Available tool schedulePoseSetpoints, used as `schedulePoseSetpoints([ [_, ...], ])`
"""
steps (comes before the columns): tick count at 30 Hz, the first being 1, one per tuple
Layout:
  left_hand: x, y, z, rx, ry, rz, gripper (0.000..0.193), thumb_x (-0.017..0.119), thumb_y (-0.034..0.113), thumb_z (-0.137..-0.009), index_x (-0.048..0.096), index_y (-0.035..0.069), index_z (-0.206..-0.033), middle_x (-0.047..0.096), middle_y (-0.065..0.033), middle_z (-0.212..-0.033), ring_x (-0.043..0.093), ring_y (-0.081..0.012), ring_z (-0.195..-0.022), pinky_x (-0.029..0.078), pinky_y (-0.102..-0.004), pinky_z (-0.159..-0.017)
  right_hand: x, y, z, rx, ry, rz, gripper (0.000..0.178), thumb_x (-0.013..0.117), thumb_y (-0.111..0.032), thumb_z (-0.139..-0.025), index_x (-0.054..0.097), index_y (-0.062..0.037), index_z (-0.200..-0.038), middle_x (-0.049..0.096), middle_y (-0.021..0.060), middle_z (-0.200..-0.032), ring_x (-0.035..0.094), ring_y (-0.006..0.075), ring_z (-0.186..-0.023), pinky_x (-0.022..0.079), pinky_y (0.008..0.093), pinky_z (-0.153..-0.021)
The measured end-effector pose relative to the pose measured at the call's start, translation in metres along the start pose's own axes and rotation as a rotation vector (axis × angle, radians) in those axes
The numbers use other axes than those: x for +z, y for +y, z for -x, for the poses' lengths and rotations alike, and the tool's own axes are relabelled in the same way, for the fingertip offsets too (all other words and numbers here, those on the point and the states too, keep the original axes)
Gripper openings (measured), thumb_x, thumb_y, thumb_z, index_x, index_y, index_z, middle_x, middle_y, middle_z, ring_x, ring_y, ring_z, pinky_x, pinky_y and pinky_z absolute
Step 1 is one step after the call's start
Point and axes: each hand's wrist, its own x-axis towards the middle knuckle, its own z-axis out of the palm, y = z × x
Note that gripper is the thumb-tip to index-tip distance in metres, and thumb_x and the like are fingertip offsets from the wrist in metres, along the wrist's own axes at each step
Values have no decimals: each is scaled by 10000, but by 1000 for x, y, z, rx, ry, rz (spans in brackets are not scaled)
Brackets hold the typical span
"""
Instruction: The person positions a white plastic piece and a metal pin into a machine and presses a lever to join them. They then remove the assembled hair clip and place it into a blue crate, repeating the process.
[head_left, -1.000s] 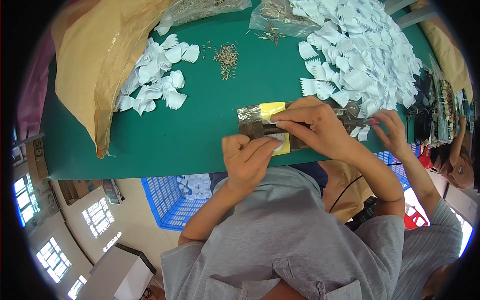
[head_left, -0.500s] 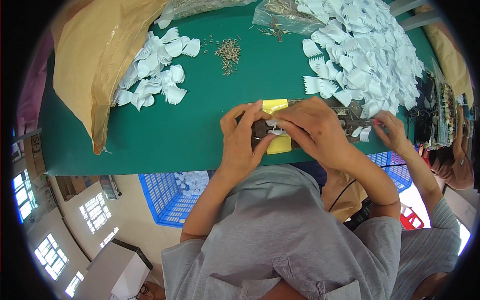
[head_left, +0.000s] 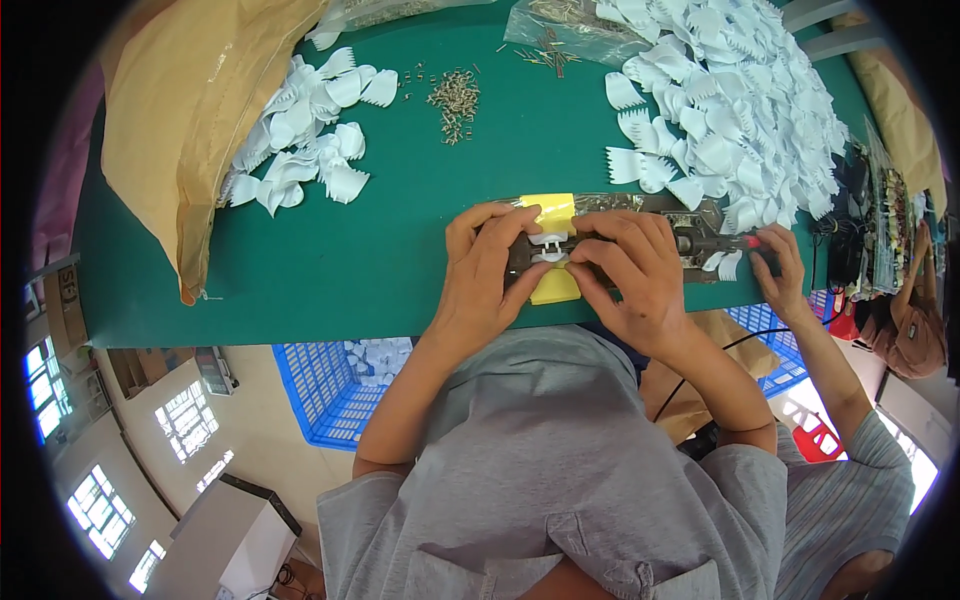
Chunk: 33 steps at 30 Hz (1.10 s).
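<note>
A small white plastic piece [head_left: 549, 246], roughly H-shaped with two curved ends, sits between my hands over a dark metal fixture [head_left: 518, 258]. My left hand [head_left: 485, 265] grips its left side, with the thumb at the near end and fingers at the far end. From the right, my right hand [head_left: 640, 280] pinches the same piece, thumb and fingertips curled against it. Yellow pads [head_left: 556, 287] show on the fixture, on the near and far sides of the piece. Whether the piece touches the fixture is hidden by my fingers.
Toothed white plastic pieces form a big heap [head_left: 740, 120] at right and a smaller pile [head_left: 300, 130] beside a brown paper sack [head_left: 190, 140]. Tiny metal parts [head_left: 455, 100] lie mid-table. A co-worker's hand [head_left: 782, 265] touches a red-tipped tool [head_left: 745, 242]. A blue crate [head_left: 320, 400] stands below.
My right hand has drawn back slightly and lowered its wrist, uncovering more of the white piece. My left hand stays at its left side. The co-worker's hand has shifted a little.
</note>
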Motion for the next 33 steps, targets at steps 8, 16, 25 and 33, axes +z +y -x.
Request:
schedulePoseSetpoints([
  [8, -1, 2, -5, 45, 6, -79, 508, 843, 53, -807, 657, 76, -1280, 693, -70, -1197, 531, -331, -1278, 439, -440, -1072, 7, 1, -1, -31, 61, -38, 248, 808, -56, -786, 702, -69, -1010, 698, 70, -1152, 660, 289, -1043, 487, 419, -873],
  [16, 0, -3, -9, 77, 26, -40, 392, 834, 78, -784, 689, 74, -1149, 698, -62, -1175, 553, -328, -1238, 457, -435, -1047, -15, -1, 3, 110, 98, -36, 246, 818, -61, -814, 724, -73, -1042, 720, 68, -1123, 673, 291, -985, 491, 407, -849],
  [25, -3, -10, 1, 39, 46, 42, 369, 819, 133, -819, 666, 67, -1149, 657, -83, -1169, 575, -322, -1144, 460, -455, -1011, 20, 35, -103, 323, -367, -497, 183, 709, -27, -908, 709, 9, -1088, 736, 106, -970, 693, 188, -828, 556, 330, -741],
  [33, 7, -4, -8, 88, 35, 68, 375, 829, 120, -818, 673, 61, -1154, 683, -93, -1170, 600, -322, -1128, 482, -454, -1014, 69, 54, -136, 294, -262, -185, 187, 775, -116, -883, 742, -35, -1048, 710, 83, -903, 679, 213, -747, 558, 339, -713],
])
